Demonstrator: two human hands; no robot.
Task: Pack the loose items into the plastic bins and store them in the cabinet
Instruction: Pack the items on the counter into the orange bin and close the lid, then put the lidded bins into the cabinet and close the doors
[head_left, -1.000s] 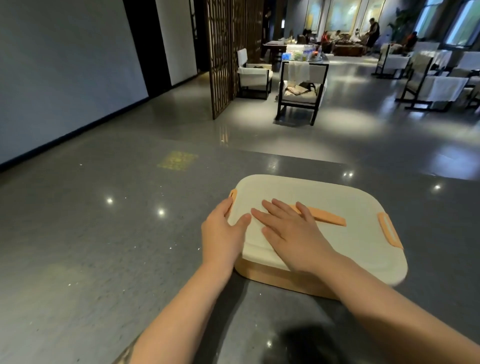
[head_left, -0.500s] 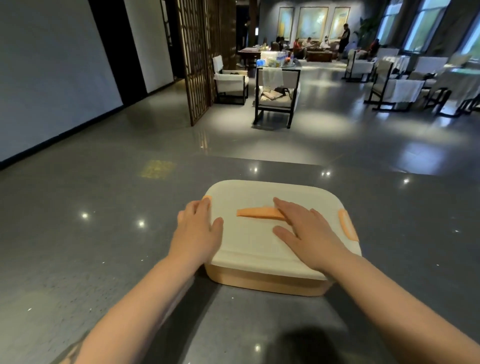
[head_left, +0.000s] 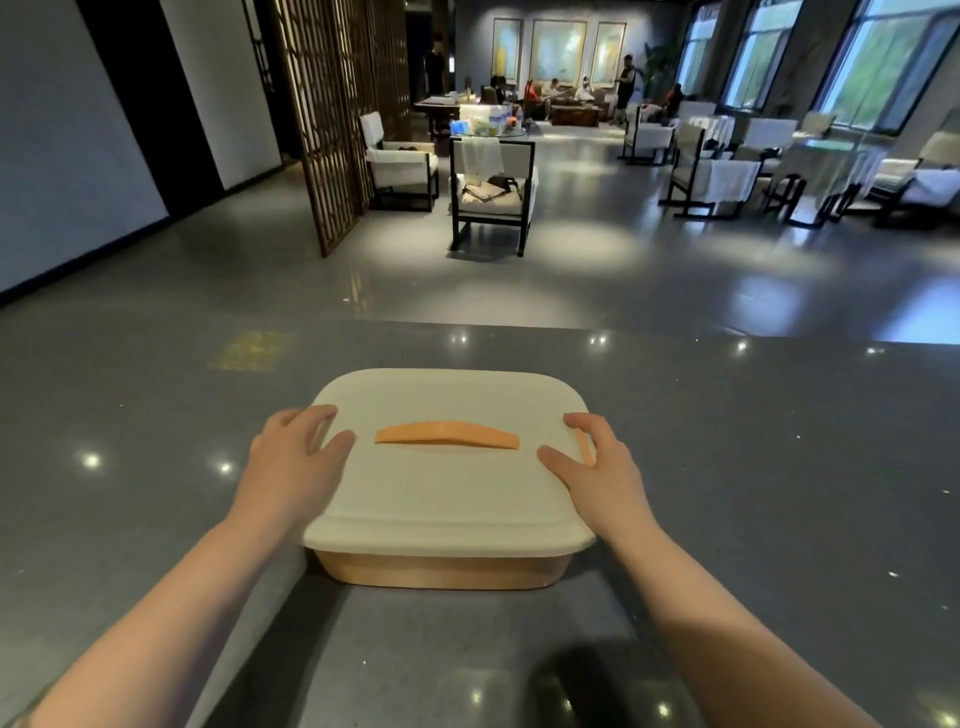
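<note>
A plastic bin with a tan body stands on the grey counter, closed by a cream lid with an orange handle across its middle. My left hand lies over the lid's left edge, fingers along the rim and thumb on top. My right hand lies over the right edge, partly covering an orange side latch. Both hands press on the lid with fairly straight fingers. The bin's contents are hidden.
The grey stone counter spreads wide on both sides of the bin and ends at a far edge just beyond it. Past that lies a lounge floor with armchairs, a wooden lattice screen and people seated far back.
The bin has turned square to me. My right hand slid from the lid's middle to its right edge, and my left hand stayed at the left edge. The view tilted up.
</note>
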